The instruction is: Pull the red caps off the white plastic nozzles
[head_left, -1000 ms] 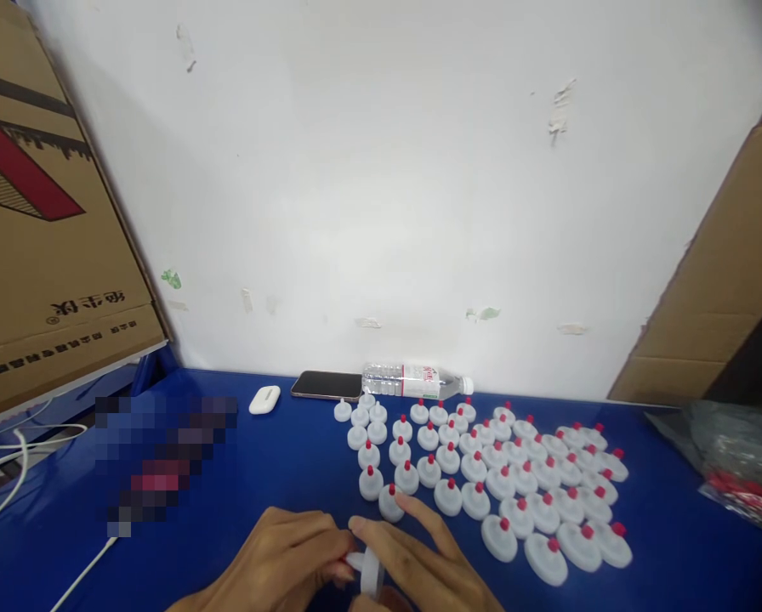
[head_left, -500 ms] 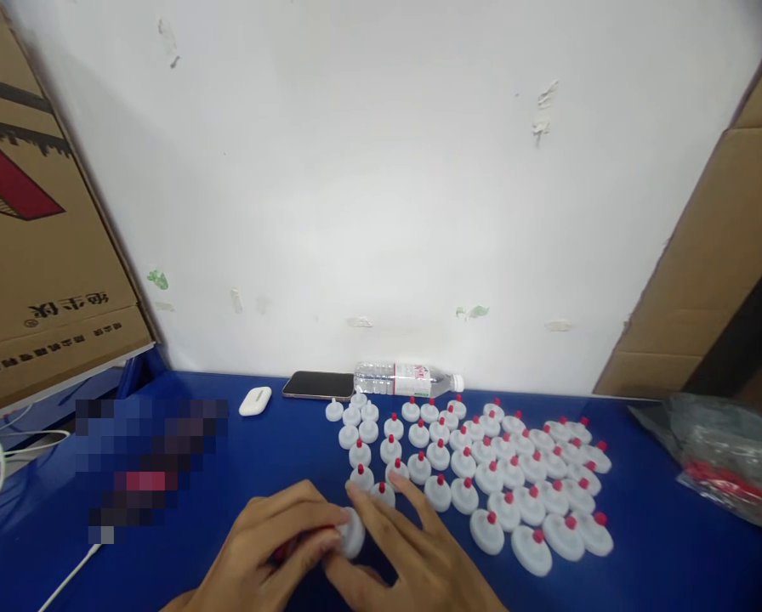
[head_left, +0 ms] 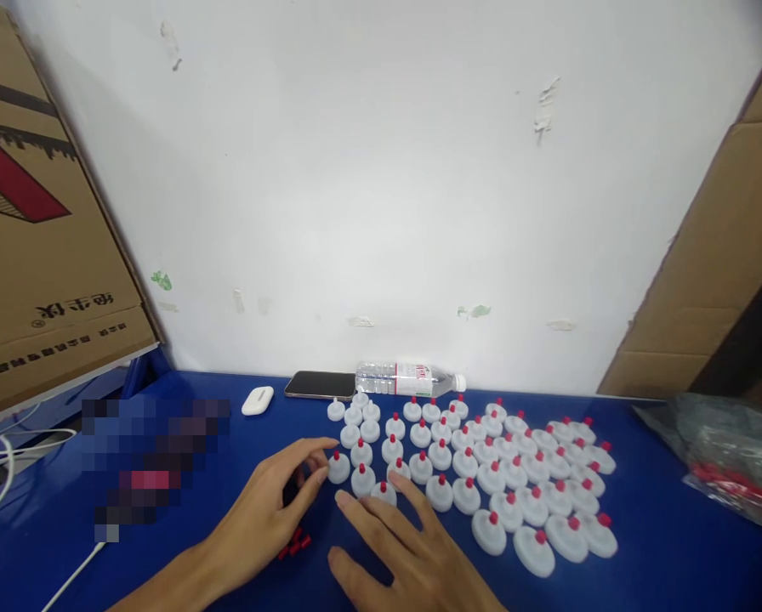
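Your left hand (head_left: pixel 272 503), loosely open, touches the red-tipped cap (head_left: pixel 338 468) just beyond its fingertips — your right hand (head_left: pixel 412 552) lies spread, just right of it.

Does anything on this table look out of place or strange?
The water bottle lies on its side by the wall. Small red pieces lie loose beside the left hand, and some white caps at the back left have no red tip.

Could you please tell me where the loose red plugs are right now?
Head view: the loose red plugs lie on the blue table, beside the left hand, left of the right hand.
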Tool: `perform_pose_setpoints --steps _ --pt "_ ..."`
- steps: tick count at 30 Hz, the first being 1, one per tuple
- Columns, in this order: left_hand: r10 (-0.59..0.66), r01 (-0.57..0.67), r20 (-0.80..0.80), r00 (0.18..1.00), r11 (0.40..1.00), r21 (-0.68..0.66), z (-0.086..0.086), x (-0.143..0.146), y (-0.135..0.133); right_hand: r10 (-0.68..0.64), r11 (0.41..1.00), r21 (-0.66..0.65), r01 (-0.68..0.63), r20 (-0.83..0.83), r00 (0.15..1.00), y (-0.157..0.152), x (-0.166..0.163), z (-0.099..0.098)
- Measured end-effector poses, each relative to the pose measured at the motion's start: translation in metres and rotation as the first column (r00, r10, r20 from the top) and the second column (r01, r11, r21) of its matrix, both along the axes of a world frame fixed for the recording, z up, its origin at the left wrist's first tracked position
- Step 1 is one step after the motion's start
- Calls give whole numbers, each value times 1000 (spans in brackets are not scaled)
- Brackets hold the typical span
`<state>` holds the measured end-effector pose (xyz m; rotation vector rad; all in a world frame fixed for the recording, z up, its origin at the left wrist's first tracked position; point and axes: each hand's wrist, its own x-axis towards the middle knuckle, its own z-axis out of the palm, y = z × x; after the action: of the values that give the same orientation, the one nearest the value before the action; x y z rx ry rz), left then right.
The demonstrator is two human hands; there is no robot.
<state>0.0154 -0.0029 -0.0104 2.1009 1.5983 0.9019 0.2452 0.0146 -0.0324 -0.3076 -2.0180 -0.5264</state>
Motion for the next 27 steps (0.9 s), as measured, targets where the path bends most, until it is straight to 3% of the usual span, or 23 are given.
perform_pose_setpoints --steps 7,14,20,27 --pt "1 -1 -50 999 1000 10 -5 -2 -2 6 1000 -9 -6 37 999 1 0 -5" --pt "-119 134 118 986 981 -137 -8 -10 -10 48 999 6 -48 -8 999 0 -3 -2" --pt "-98 105 155 983 994 -38 8 -3 0 64 998 21 -64 0 998 3 -6 -6" --pt "14 -25 66 998 985 169 5 -14 28 13 997 76 -21 104 995 6 -14 -17"
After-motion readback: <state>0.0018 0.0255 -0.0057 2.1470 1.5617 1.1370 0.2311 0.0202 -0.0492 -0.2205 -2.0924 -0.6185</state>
